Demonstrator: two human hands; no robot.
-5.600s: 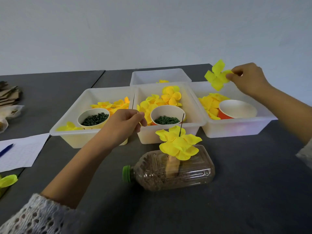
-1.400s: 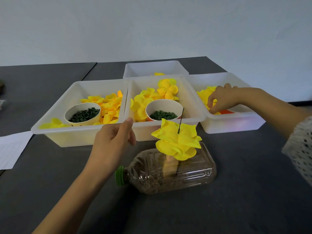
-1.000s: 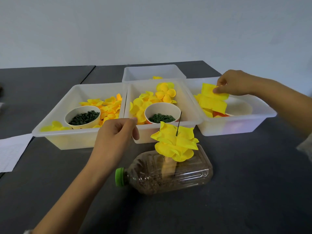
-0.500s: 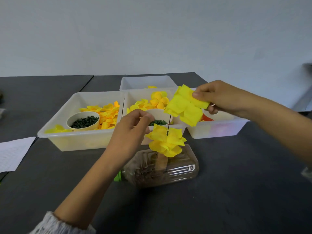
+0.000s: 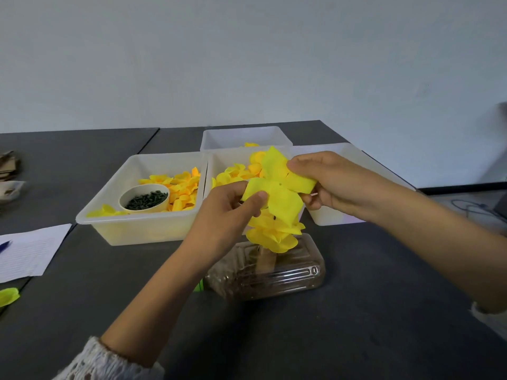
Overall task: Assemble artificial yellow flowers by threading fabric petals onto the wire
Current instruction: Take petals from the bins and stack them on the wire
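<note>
wire: hidden behind petal | bottle cap: mostly behind left forearm

A single head-worn camera is looking forward and down from close above the near edge of the counter, facing the far wall.

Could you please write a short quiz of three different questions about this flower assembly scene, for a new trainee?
1. True or false: both hands grip the same yellow petal piece.
2. The cup of dark green bits stands in which tray? A) left tray B) right tray C) back tray
3. Fill in: the stacked petals stand above a clear ______ lying on its side.

Key:
1. True: the left hand pinches one lobe and the right hand another.
2. A, the left tray.
3. Bottle.
</note>
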